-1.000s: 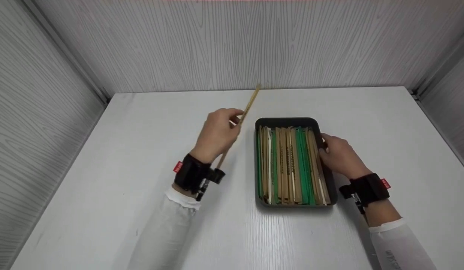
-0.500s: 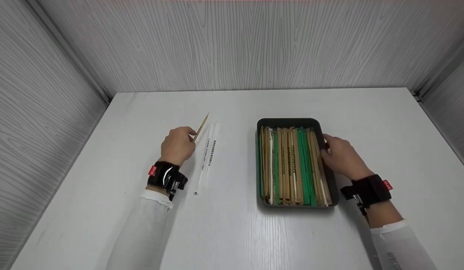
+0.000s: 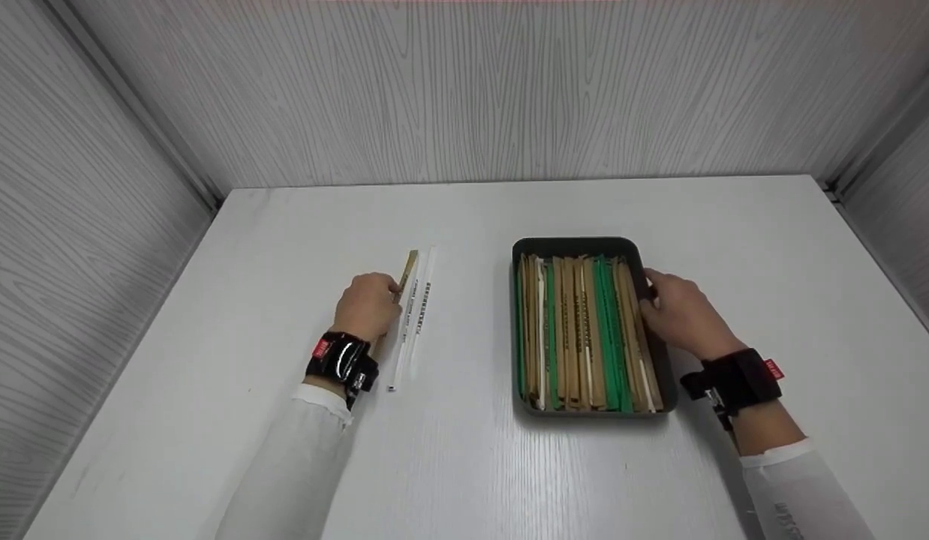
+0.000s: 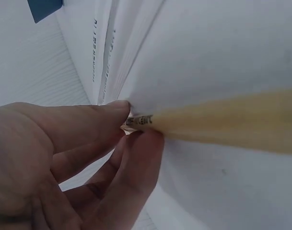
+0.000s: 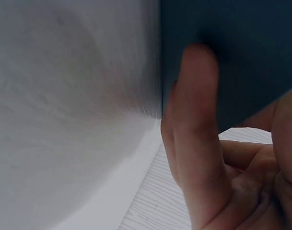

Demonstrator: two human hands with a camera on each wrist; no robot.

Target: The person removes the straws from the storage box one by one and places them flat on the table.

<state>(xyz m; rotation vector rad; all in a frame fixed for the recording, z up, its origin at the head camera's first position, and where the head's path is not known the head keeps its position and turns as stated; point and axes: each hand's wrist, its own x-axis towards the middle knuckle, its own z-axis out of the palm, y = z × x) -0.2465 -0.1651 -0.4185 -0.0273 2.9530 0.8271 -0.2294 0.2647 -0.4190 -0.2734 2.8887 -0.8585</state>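
Between thumb and fingertips, my left hand (image 3: 365,307) pinches a long brown paper-wrapped straw (image 3: 409,271), low over the table and just left of two white wrapped straws (image 3: 406,330). Black print shows on the brown wrapper (image 4: 217,120) beside the fingertips in the left wrist view; the palm side hides part of its length in the head view. My right hand (image 3: 683,315) holds the right wall of a dark rectangular box (image 3: 573,246), fingers along the outside and thumb at the rim. Packed lengthwise in the box are many brown, green (image 3: 608,330) and white wrapped straws.
The white table (image 3: 464,465) carries the box right of centre and the white straws left of centre. Wood-grain panels stand at the back (image 3: 464,90), left (image 3: 67,225) and right. Black camera straps (image 3: 337,358) sit on both wrists.
My left hand has carried the brown straw left from beside the box, then lowered it next to the white straws, which its arm covered earlier. The right hand and box stay put.
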